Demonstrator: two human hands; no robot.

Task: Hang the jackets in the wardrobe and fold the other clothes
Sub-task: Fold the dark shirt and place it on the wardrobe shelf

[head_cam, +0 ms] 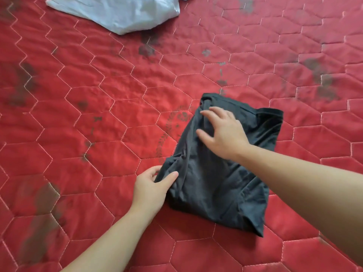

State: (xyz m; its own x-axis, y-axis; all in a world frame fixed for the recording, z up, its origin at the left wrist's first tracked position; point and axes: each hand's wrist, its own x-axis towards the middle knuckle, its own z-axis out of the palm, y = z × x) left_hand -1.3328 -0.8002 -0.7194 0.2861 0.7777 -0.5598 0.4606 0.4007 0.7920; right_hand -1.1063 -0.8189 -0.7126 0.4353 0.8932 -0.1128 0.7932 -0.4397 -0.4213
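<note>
- A red quilted bed cover point(82, 122), stitched in pale thread into a hexagon pattern, fills the whole head view; nothing of the room beyond it shows.
- Dark grey smudged prints are scattered over the red cloth, densest along the left edge and at the far right.
- A faded circular wreath-like print point(172, 130) lies on the cover just left of the dark garment, with small marks inside it too blurred to read; no other writing or label can be made out.
- A crumpled pale blue-white piece of cloth point(115, 12) lies at the far edge, left of centre, cut off by the top of the view and well apart from both hands.
- The dark grey folded cotton garment point(214, 185) lies flat on the cover right of centre, a rough rectangle set at a slant, its far corner toward the right and a near corner pointing to the lower right.
- The left hand point(151, 189) is at the garment's near-left corner, thumb on top and fingers beneath the edge, so this grip pinches the cloth.
- The right hand point(222, 130) lies on the far half of the garment, fingers spread and fairly straight, palm down, pressing on the cloth without clasping it.
- Both bare forearms reach in from the near edge.
</note>
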